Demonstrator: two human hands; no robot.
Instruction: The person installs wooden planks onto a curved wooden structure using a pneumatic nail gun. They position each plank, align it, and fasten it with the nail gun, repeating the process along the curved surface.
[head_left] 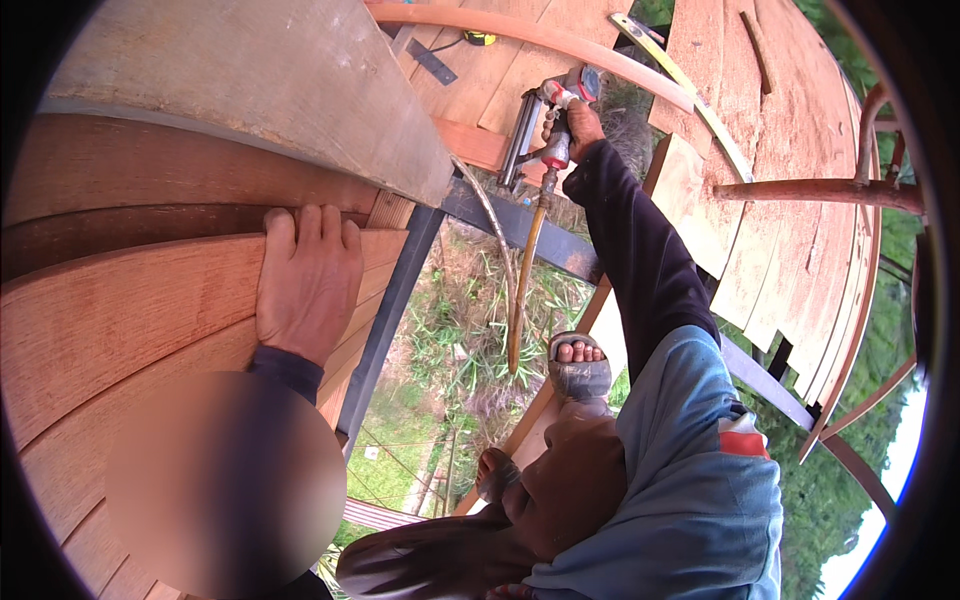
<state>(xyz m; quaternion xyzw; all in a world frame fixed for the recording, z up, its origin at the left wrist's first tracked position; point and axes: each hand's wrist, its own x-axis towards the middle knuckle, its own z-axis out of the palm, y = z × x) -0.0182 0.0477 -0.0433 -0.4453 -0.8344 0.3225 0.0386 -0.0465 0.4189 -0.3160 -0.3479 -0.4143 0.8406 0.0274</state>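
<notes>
Clamping the right hand [584,132] round the nail gun [557,95], far, right of centre; hooking the left hand [312,280] over the plank [140,315], nearer, at left, being unable to tell how firmly. Probably handling heavy and rigid, dragging the hose [528,262]; best holding by the handle.

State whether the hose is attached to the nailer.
Attached: the hose meets the fitting on the nailer.

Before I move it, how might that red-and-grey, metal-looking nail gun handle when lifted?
The nail gun in the right hand is probably heavy for its size, given its metallic-looking build. Its long grey magazine could tip it sideways; the hanging yellowish-brown hose may tug.
</notes>
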